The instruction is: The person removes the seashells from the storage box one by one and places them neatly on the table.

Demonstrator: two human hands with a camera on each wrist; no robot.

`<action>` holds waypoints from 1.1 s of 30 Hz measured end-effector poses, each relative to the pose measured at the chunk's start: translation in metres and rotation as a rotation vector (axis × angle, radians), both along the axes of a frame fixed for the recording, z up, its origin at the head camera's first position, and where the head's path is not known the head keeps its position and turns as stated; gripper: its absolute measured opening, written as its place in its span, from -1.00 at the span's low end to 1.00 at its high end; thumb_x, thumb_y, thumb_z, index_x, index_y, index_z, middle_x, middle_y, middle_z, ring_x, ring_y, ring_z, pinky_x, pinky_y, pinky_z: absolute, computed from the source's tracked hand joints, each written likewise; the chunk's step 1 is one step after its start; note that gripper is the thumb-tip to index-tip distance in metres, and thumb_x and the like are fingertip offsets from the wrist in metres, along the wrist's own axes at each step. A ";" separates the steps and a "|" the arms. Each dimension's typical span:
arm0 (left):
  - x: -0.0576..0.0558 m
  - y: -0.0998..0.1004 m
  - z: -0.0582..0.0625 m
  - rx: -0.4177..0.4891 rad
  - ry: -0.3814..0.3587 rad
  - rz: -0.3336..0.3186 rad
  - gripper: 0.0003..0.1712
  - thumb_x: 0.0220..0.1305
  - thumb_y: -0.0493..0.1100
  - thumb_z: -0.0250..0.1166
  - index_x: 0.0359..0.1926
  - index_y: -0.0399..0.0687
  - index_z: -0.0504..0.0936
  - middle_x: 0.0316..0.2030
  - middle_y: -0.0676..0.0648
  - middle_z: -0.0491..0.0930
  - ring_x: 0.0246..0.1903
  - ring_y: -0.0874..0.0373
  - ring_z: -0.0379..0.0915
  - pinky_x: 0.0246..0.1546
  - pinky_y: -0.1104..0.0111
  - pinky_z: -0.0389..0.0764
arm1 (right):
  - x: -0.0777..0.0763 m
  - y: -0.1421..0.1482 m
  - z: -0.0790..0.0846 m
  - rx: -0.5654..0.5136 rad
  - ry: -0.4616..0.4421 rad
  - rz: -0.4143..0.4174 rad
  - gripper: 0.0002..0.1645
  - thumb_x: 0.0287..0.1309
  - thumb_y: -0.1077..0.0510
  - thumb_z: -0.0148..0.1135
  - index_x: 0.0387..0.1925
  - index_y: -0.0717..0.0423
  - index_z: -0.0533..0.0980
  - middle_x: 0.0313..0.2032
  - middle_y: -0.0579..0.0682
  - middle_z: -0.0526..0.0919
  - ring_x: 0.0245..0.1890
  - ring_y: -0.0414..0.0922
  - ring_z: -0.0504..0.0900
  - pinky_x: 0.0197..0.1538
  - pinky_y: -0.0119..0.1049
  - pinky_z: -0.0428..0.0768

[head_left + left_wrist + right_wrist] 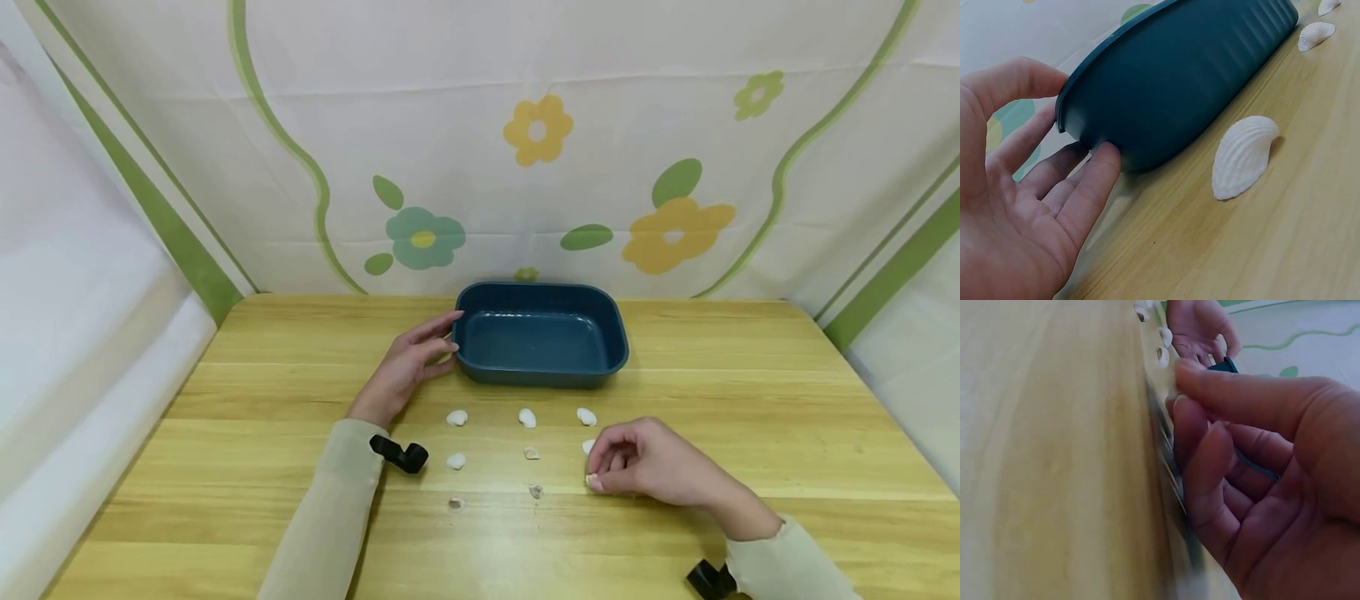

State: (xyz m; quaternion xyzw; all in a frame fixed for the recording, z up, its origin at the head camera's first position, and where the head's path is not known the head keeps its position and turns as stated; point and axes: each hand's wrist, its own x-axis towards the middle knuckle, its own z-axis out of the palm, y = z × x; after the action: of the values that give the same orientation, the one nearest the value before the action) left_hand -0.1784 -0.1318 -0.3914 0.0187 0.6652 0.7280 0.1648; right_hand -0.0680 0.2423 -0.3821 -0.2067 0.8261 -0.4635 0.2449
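A dark blue plastic basin (540, 377) stands at the back of the wooden table. My left hand (405, 367) rests its fingertips against the basin's left end, fingers spread and mostly straight. In the left wrist view, a ribbed white seashell (1244, 157) lies near the basin's long side. My right hand (660, 467) pinches a small pale seashell (591, 480) between thumb and fingertips, low over the table at the front of the right column. Just behind those fingers, a white seashell (588, 447) is partly covered by the hand.
Several seashells lie in rows before the basin, among them a white one (527, 417) in the middle and a brownish one (457, 503) at front left. A flowered cloth (480, 167) hangs behind the wooden table (262, 467). Black wrist mounts (401, 454) protrude from both sleeves.
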 end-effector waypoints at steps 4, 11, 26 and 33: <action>0.001 0.000 -0.001 0.002 -0.003 -0.002 -0.36 0.49 -0.22 0.27 0.54 0.21 0.52 0.63 0.10 0.30 0.53 0.03 0.35 0.40 0.13 0.60 | 0.002 -0.001 0.000 0.027 0.022 0.009 -0.84 0.21 0.05 0.60 -0.29 -0.01 0.75 -0.46 -0.12 0.72 -0.49 -0.29 0.58 -0.41 -0.42 0.59; 0.001 0.001 0.000 0.001 -0.001 -0.006 -0.37 0.51 -0.22 0.26 0.53 0.22 0.52 0.63 0.10 0.29 0.53 0.03 0.35 0.41 0.13 0.60 | 0.003 -0.002 0.000 0.063 0.054 -0.017 -0.85 0.17 0.05 0.63 -0.30 -0.03 0.77 -0.48 -0.15 0.69 -0.48 -0.28 0.56 -0.40 -0.43 0.57; 0.000 0.002 -0.001 0.009 -0.013 0.006 -0.38 0.51 -0.24 0.26 0.52 0.20 0.53 0.61 0.10 0.32 0.48 0.03 0.40 0.24 0.32 0.69 | 0.003 0.002 -0.001 0.052 0.062 -0.025 -0.85 0.15 0.07 0.64 -0.29 -0.03 0.79 -0.44 -0.14 0.72 -0.46 -0.29 0.58 -0.39 -0.42 0.59; -0.001 0.002 0.000 0.011 -0.008 -0.003 -0.37 0.52 -0.24 0.25 0.53 0.20 0.52 0.62 0.10 0.31 0.49 0.01 0.38 0.20 0.35 0.70 | 0.002 0.002 0.001 0.043 0.020 -0.062 -0.80 0.14 0.05 0.65 -0.26 0.01 0.77 -0.44 -0.10 0.71 -0.45 -0.26 0.58 -0.39 -0.42 0.58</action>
State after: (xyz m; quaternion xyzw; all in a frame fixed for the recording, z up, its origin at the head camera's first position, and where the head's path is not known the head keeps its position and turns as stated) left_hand -0.1791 -0.1293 -0.3918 0.0175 0.6607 0.7314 0.1683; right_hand -0.0657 0.2448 -0.3815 -0.1805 0.8444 -0.4508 0.2264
